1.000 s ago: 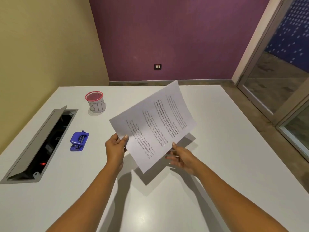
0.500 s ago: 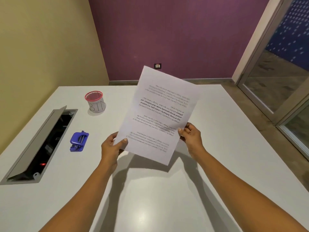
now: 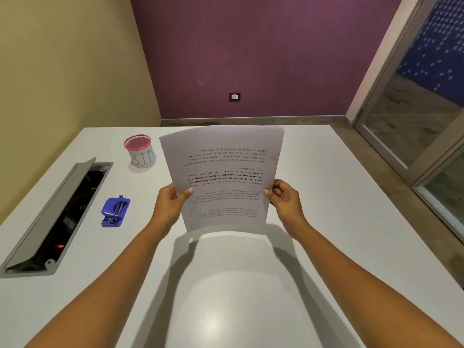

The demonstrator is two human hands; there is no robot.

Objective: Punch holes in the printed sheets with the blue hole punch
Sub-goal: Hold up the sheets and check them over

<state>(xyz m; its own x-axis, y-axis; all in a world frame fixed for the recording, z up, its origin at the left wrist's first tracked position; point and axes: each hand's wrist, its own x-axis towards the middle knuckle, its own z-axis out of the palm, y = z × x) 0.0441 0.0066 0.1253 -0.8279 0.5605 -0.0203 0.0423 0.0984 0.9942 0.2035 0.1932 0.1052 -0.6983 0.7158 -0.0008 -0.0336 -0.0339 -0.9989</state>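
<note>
I hold the printed sheets (image 3: pixel 223 177) upright above the white table (image 3: pixel 251 297), the text upside down towards me. My left hand (image 3: pixel 169 207) pinches their left edge and my right hand (image 3: pixel 283 199) pinches their right edge, thumbs on the front. The stack's lower edge hangs just above the tabletop. The blue hole punch (image 3: pixel 115 211) lies flat on the table to the left of my left hand, apart from it and untouched.
A small mesh cup with a pink rim (image 3: pixel 140 151) stands at the back left. A grey cable hatch (image 3: pixel 54 217) is open along the table's left side. A glass door (image 3: pixel 414 109) is off to the right.
The sheets turned from a tilted slant to square and upright, then came lower. My right hand moved from under the paper to grip its right edge.
</note>
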